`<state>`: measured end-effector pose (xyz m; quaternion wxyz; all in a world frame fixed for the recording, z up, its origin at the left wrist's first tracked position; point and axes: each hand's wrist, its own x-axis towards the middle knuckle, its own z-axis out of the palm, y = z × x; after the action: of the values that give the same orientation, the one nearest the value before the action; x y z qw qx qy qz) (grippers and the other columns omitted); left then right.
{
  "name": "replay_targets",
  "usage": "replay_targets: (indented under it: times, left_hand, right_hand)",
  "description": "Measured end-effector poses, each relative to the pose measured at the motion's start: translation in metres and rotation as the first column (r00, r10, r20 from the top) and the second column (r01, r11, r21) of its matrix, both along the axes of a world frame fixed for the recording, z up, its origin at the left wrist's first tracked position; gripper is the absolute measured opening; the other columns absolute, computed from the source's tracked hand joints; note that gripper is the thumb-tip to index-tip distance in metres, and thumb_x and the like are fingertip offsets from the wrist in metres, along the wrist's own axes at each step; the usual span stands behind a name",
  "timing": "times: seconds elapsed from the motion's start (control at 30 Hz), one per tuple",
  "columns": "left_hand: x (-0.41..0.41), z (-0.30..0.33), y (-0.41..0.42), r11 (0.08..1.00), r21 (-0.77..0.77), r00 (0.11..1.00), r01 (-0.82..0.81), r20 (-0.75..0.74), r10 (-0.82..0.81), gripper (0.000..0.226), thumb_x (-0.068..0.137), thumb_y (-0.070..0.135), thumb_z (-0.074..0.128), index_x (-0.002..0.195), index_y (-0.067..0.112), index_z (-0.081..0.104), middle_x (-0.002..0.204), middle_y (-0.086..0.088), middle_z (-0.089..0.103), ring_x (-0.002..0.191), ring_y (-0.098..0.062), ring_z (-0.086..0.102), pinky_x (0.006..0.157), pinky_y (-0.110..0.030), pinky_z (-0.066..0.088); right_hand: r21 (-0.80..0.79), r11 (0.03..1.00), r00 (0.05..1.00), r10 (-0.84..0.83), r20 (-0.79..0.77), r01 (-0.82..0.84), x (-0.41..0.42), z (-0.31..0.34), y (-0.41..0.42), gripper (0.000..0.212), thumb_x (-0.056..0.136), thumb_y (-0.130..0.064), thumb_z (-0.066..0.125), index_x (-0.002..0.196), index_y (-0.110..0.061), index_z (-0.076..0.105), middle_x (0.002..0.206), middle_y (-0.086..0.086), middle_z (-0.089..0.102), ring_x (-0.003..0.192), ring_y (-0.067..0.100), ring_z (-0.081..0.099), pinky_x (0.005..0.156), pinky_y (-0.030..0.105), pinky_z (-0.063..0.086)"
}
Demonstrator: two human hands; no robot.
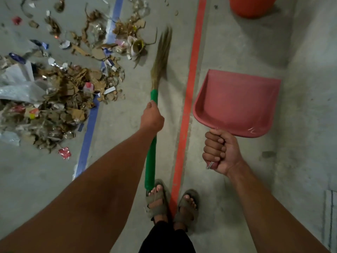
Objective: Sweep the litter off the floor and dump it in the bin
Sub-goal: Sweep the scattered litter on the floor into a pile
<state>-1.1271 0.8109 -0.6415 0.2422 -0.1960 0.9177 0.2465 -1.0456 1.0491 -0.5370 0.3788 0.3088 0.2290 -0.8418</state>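
My left hand (152, 116) wraps the green handle of the broom (158, 70); my right hand (218, 152) fists the dustpan (237, 103) handle. The litter (60, 84) lies left of the orange floor line (191, 79), the bin (251, 6) right of it. Cardboard scraps and wrappers look light and flyaway; soft bristles should suit short strokes.

Both arms outstretched; left hand (152, 116) fist-gripped, right hand (219, 152) fist-gripped, fingers curled.
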Motion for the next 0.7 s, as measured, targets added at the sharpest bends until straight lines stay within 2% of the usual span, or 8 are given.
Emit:
replay_targets:
  times: [0.1, 0.27, 0.4, 0.53, 0.6, 0.7]
  left_hand:
    - [-0.021, 0.003, -0.045, 0.992, -0.018, 0.992, -0.124, 0.02, 0.125, 0.039, 0.098, 0.01, 0.052, 0.137, 0.008, 0.048, 0.132, -0.015, 0.058, 0.113, -0.037, 0.063, 0.099, -0.049, 0.055]
    - [-0.02, 0.016, -0.124, 0.959, -0.088, 0.963, -0.27, -0.013, 0.27, 0.043, 0.097, 0.009, 0.054, 0.139, 0.003, 0.046, 0.135, -0.02, 0.057, 0.122, -0.04, 0.059, 0.101, -0.048, 0.052]
    - [0.013, 0.02, -0.147, 0.926, -0.083, 0.928, -0.369, -0.09, 0.362, 0.05, 0.1, 0.01, 0.047, 0.149, 0.005, 0.039, 0.138, -0.02, 0.056, 0.121, -0.039, 0.059, 0.099, -0.048, 0.05]
    - [0.051, 0.018, -0.122, 0.953, 0.033, 0.935, -0.3, -0.185, 0.301, 0.053, 0.105, 0.013, 0.042, 0.156, 0.011, 0.028, 0.143, -0.015, 0.054, 0.109, -0.034, 0.063, 0.093, -0.048, 0.053]
    - [0.065, 0.017, -0.1, 0.972, 0.08, 0.958, -0.219, -0.171, 0.23, 0.058, 0.106, 0.013, 0.04, 0.16, 0.013, 0.021, 0.157, -0.013, 0.043, 0.114, -0.035, 0.061, 0.098, -0.049, 0.052]
    - [0.075, 0.005, -0.079, 0.994, 0.067, 0.991, -0.085, -0.095, 0.092, 0.063, 0.106, 0.013, 0.038, 0.164, 0.014, 0.015, 0.168, -0.01, 0.028, 0.126, -0.04, 0.057, 0.106, -0.052, 0.048]
  right_hand:
    - [-0.024, 0.998, 0.998, 0.056, -0.009, -0.056, -0.004, -0.004, -0.021, 0.04, 0.097, -0.024, 0.043, 0.061, -0.026, 0.025, 0.041, -0.01, 0.015, 0.032, 0.007, 0.011, 0.034, 0.02, 0.016]
    - [-0.053, 0.994, 0.995, 0.099, -0.023, -0.101, -0.013, -0.006, -0.058, 0.04, 0.097, -0.024, 0.042, 0.06, -0.027, 0.026, 0.041, -0.01, 0.013, 0.032, 0.007, 0.009, 0.033, 0.02, 0.016]
    - [-0.085, 0.988, 0.991, 0.129, -0.034, -0.132, -0.018, -0.006, -0.082, 0.043, 0.098, -0.024, 0.042, 0.056, -0.025, 0.033, 0.042, -0.01, 0.013, 0.033, 0.007, 0.009, 0.033, 0.02, 0.017]
    - [-0.122, 0.978, 0.985, 0.17, -0.023, -0.171, -0.021, -0.004, -0.095, 0.043, 0.1, -0.025, 0.039, 0.057, -0.025, 0.034, 0.042, -0.01, 0.014, 0.032, 0.007, 0.011, 0.033, 0.021, 0.018]
    - [-0.126, 0.974, 0.982, 0.186, -0.023, -0.187, -0.023, -0.004, -0.098, 0.043, 0.1, -0.025, 0.04, 0.057, -0.025, 0.034, 0.042, -0.01, 0.015, 0.032, 0.007, 0.012, 0.033, 0.021, 0.021]
    - [-0.14, 0.969, 0.979, 0.201, -0.029, -0.204, -0.024, -0.005, -0.1, 0.043, 0.1, -0.025, 0.041, 0.058, -0.025, 0.034, 0.041, -0.009, 0.018, 0.032, 0.007, 0.013, 0.034, 0.021, 0.021]
